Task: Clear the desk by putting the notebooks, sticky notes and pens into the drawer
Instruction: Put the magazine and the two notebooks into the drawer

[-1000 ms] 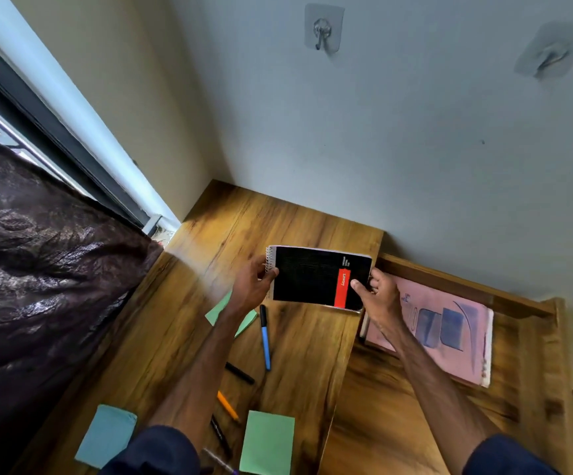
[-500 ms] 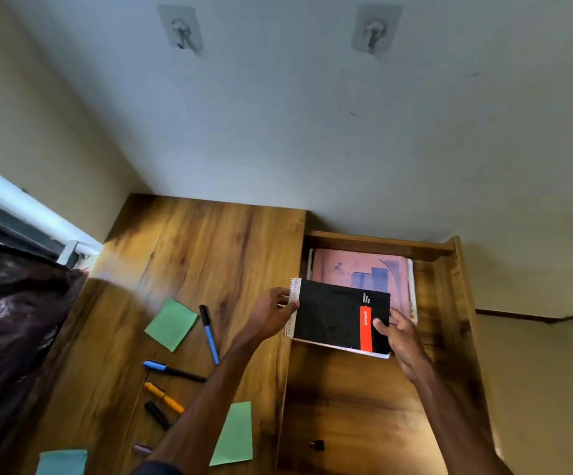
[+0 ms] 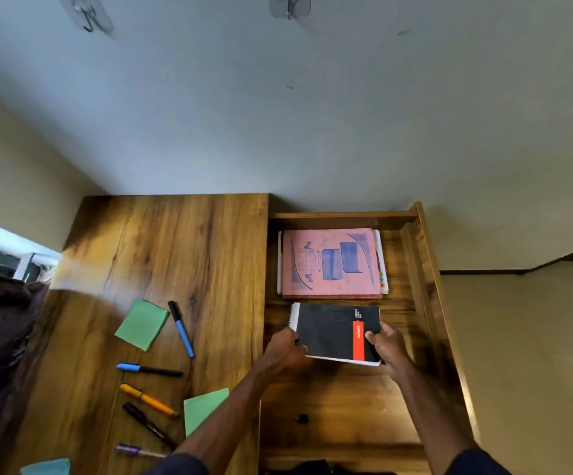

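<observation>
Lowered since half a second ago, the black spiral-bound notebook point(image 3: 333, 332) with a red stripe no longer overlaps the pink paper-covered notebook point(image 3: 329, 262). It is now inside the open wooden drawer point(image 3: 427, 303), just on the near side of the pink one, with a thin strip of drawer floor showing between them. Whether it already rests on that floor cannot be told. The left hand point(image 3: 283, 351) pinches its spiral edge, and the right hand point(image 3: 386, 347) grips the opposite short edge beside the red stripe. Both forearms reach forward and down from the bottom of the view, the left crossing over the desk's edge. The step in hand appears to be setting this notebook down, so the next move likely calls for both hands to let go and one to swing back to the brown wood-grain desk point(image 3: 175, 248). There a green sticky-note pad point(image 3: 142, 324), a second green pad point(image 3: 204, 409), a pale blue pad point(image 3: 46, 467), a blue-barrelled pen point(image 3: 181, 329), an orange pen point(image 3: 148, 399) and others wait.
</observation>
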